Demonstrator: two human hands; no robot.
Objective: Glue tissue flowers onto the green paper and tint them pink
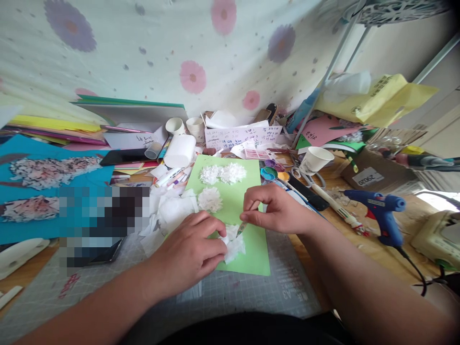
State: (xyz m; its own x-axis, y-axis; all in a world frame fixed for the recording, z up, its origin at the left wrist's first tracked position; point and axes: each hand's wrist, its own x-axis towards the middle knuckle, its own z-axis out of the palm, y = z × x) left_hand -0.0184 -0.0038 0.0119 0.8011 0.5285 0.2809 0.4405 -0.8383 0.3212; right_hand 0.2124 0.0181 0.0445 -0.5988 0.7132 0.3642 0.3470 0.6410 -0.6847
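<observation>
A light green sheet (253, 254) lies on the grey cutting mat (287, 292). On its upper part sit white crumpled-paper clusters (232, 173), and another white ruffled tuft (210, 199) is below them. My left hand (197, 247) pinches the edge of the lowest white tissue-paper tuft (235, 245) with thumb and fingertips. Closed around a thin stick-shaped tool (242, 228), my right hand (268, 211) points its tip down into that same tuft. What kind of tool it is I cannot make out. Loose white tissue pieces (176, 211) are heaped left of the sheet.
On the right are a blue glue gun (383, 211) with its cord, a paper cup (316, 159) and scissors (305, 177). Open paint pots (269, 173) stand behind the sheet. Blue sheets (86, 179) with ruffled paper shapes lie left, beside a dark phone (104, 251).
</observation>
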